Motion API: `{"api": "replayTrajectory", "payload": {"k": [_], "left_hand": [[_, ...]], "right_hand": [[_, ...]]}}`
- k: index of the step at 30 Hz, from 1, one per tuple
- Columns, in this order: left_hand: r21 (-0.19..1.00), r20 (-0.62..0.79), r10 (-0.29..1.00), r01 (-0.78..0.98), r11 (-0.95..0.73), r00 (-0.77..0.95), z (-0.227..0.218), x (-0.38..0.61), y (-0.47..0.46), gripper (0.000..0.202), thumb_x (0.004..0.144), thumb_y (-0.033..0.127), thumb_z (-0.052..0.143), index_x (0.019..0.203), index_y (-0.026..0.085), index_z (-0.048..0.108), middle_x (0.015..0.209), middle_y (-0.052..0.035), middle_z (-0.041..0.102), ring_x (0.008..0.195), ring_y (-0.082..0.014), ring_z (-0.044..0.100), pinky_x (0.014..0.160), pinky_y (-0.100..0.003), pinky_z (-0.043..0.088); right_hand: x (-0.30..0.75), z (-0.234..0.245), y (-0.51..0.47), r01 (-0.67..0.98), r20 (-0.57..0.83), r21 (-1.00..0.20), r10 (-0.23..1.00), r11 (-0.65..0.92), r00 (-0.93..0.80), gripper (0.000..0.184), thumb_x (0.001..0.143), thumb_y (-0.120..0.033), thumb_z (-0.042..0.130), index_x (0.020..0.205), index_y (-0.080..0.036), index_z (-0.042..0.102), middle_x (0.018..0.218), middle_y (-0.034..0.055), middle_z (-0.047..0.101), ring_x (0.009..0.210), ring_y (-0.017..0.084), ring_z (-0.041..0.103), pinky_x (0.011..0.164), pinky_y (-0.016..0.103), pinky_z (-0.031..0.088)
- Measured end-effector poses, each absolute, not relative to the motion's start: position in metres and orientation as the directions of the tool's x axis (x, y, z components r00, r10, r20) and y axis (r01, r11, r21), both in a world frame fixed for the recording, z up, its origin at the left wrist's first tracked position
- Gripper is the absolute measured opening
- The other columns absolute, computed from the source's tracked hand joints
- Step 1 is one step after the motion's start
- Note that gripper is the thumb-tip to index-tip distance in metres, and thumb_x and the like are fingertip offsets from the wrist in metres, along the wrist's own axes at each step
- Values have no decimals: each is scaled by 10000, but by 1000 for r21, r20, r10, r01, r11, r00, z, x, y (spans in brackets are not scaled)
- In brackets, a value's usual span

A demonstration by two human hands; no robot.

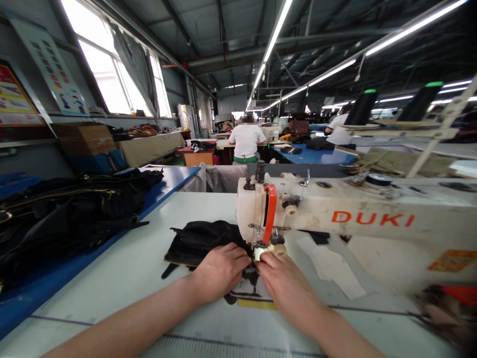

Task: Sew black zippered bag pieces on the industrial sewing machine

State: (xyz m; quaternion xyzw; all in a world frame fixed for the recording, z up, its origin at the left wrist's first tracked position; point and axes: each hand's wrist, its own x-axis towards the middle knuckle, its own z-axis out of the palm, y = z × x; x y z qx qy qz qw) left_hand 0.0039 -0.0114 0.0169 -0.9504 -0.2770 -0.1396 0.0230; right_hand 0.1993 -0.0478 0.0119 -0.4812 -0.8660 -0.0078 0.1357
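A black fabric piece (203, 241) with a metal zipper along its near edge lies bunched on the pale sewing table (149, 283), left of the needle area. My left hand (222, 268) is closed on its right end, fingertips pressed together close to the presser foot. On the other side of the needle, my right hand (281, 273) has its fingers bent and drawn together; what is between them is hidden. Both hands are low under the head of the white sewing machine (251, 211), whose small lamp lights the spot between them. The metal needle plate (249, 283) shows between my wrists.
Black zippered bags or garments (74, 209) are heaped on a blue surface to the left. Pale paper-like pieces (335, 268) lie under the machine arm. Thread cones (361, 108) stand at the right. A person in a white shirt (247, 139) sits ahead, back turned.
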Motion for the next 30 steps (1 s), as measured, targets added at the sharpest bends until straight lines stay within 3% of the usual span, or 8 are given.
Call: {"api": "replayTrajectory", "payload": {"k": [12, 30], "left_hand": [[-38, 265, 505, 533, -846, 821, 13, 7, -13, 197, 921, 160, 448, 1034, 158, 610, 963, -68, 640, 923, -209, 562, 827, -332, 498], [-63, 308, 485, 526, -848, 819, 10, 8, -6, 193, 897, 138, 477, 1025, 159, 620, 963, -72, 661, 924, -219, 586, 816, -341, 519]], "right_hand": [[204, 8, -55, 795, 274, -179, 805, 580, -526, 203, 869, -37, 488, 932, -174, 623, 931, 51, 568, 917, 215, 493, 844, 343, 410], [203, 11, -53, 824, 267, -154, 826, 545, -496, 171, 870, -66, 491, 886, -176, 622, 931, 61, 578, 900, 223, 490, 848, 355, 385]]}}
